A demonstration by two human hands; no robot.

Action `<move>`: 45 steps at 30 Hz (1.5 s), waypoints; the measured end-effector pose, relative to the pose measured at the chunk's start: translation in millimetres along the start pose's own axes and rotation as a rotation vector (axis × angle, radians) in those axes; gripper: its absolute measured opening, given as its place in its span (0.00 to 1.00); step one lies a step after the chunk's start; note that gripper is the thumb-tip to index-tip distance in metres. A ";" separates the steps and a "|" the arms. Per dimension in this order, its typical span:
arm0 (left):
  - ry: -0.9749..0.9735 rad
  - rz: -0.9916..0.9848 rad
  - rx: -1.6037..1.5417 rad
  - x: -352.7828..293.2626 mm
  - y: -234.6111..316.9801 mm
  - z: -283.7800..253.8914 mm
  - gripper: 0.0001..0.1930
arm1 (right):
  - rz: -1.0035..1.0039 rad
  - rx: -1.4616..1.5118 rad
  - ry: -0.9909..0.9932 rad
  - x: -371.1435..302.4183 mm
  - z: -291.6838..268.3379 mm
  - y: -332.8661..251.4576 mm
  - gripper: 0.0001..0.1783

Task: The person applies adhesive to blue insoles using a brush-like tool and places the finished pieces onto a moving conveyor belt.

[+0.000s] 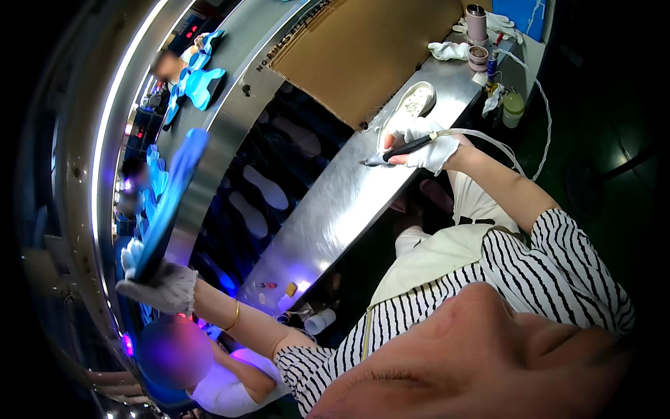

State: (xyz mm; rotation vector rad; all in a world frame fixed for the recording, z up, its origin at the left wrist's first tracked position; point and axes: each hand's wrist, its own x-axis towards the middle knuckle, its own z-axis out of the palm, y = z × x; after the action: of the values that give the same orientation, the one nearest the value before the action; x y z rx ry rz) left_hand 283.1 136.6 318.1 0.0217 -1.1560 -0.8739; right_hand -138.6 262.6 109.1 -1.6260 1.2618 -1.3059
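Note:
My left hand (159, 285), in a pale work glove, is closed around the lower end of a long blue piece (174, 199) with a dark side. The piece is tilted up over the conveyor and smeared by motion, so its exact kind is unclear. My right hand (422, 145), in a white glove with bare fingertips, grips a black pen-shaped tool (410, 146) with a metal tip and a pale cord. The tip points left over the metal bench. Beside that hand lies a white shoe (417, 101), its near end partly hidden by the fingers.
A steel bench (328, 216) runs diagonally, with pale soles (265, 187) in the dark rack beside it. A cardboard sheet (363, 52) stands behind. Blue pieces (201, 85) sit on the conveyor (241, 42). A pink flask (476, 24) and a green-lidded jar (513, 108) stand nearby. Other people sit alongside.

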 end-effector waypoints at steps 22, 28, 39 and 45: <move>0.209 -1.164 -0.736 -253.5 -158.9 67.0 0.48 | -0.211 -0.049 0.148 43.1 50.1 -22.4 0.08; 0.318 -1.000 -0.628 -260.6 -177.6 86.3 0.42 | -0.286 0.197 0.187 49.6 75.8 -28.5 0.07; 0.343 -1.053 -0.557 -268.7 -179.7 61.9 0.46 | -0.349 0.177 -0.085 21.2 87.9 -13.3 0.11; 0.320 -1.084 -0.500 -261.9 -171.0 51.3 0.49 | -0.197 0.203 0.003 7.5 92.0 -9.0 0.12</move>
State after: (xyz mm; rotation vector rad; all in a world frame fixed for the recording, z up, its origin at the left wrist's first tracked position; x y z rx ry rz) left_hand 109.8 200.7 60.6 0.3915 -0.5348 -2.0138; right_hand -47.3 252.9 95.9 -1.6334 0.9537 -1.5039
